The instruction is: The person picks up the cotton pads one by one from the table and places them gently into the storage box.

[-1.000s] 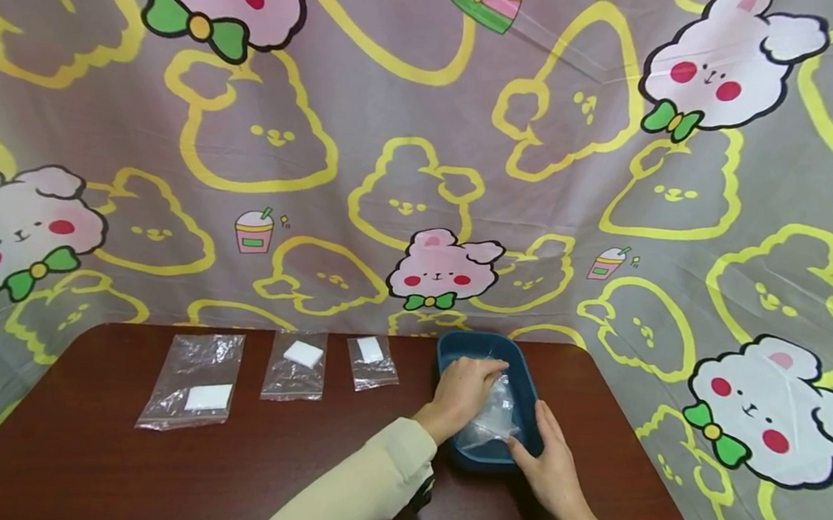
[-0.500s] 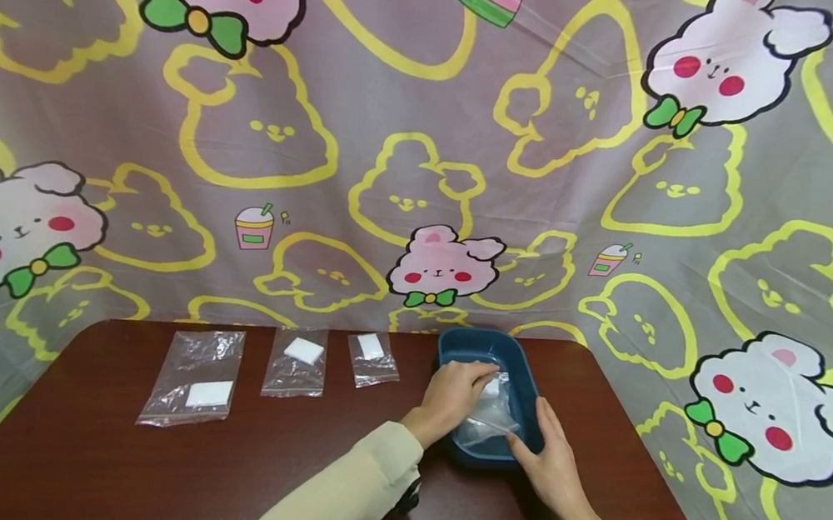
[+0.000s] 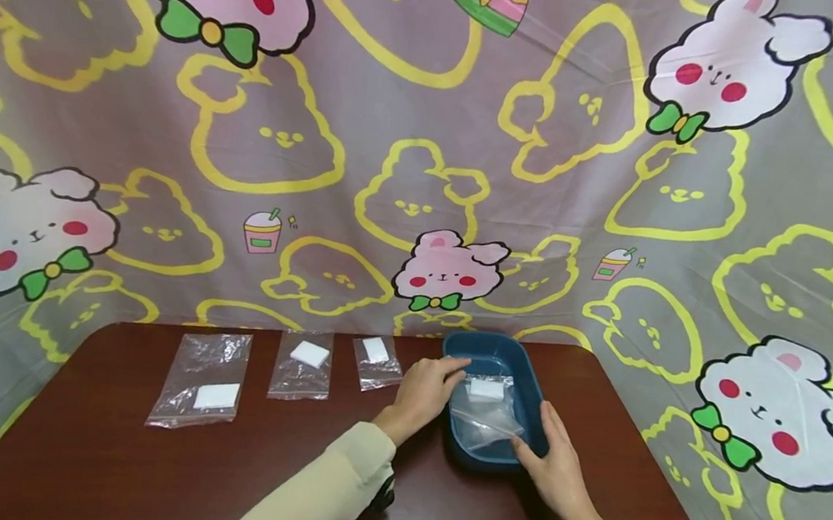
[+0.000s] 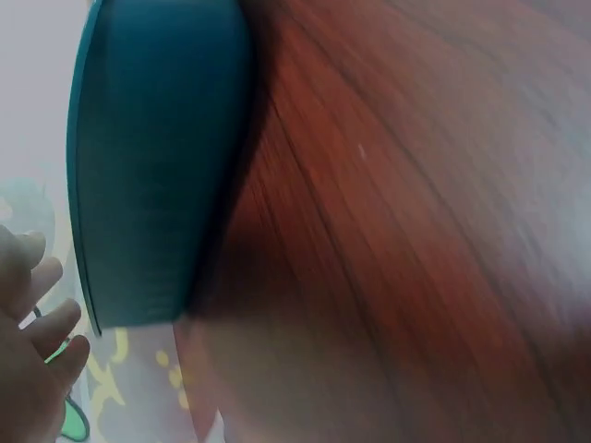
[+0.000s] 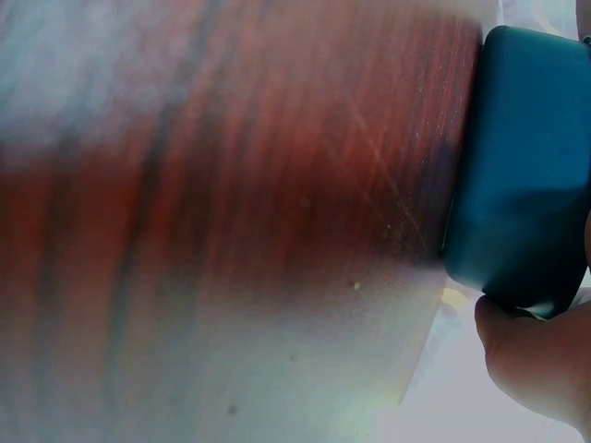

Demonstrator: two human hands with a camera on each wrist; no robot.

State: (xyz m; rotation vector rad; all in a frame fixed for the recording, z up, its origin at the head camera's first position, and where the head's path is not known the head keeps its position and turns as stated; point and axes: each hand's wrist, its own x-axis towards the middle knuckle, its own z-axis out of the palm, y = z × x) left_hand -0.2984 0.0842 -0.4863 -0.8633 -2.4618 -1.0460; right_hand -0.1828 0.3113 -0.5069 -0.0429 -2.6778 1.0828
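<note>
Clear bag (image 3: pixel 487 409) with a white square pad (image 3: pixel 486 389) inside lies in the blue tray (image 3: pixel 534 388), which sits on the right half of the dark wood table (image 3: pixel 103 464), toward the far edge. Bag lies slack and crumpled across the tray floor, the pad at its far end. Left hand (image 3: pixel 424 390) is at the tray's left rim, fingers loosely extended with the tips at or just over the rim, holding nothing. Right hand (image 3: pixel 557 468) rests against the tray's near right corner, fingers fairly straight along the wall; whether the fingertips touch the bag cannot be told from the head view. Wrist views show only the tray's outer wall and blurred table. To the left of the tray, three more clear bags lie flat in a row, each with a white pad: small (image 3: pixel 377 362), medium (image 3: pixel 302 364), large (image 3: pixel 202 390), well apart from one another. Patterned cloth backdrop (image 3: pixel 414 126) behind. Risk, as judged: the tray is light and steadied by the right hand only, so pressure on its rim could tip or slide it; the slick, slack bag could slip from a pinch or let the pad shift.
</note>
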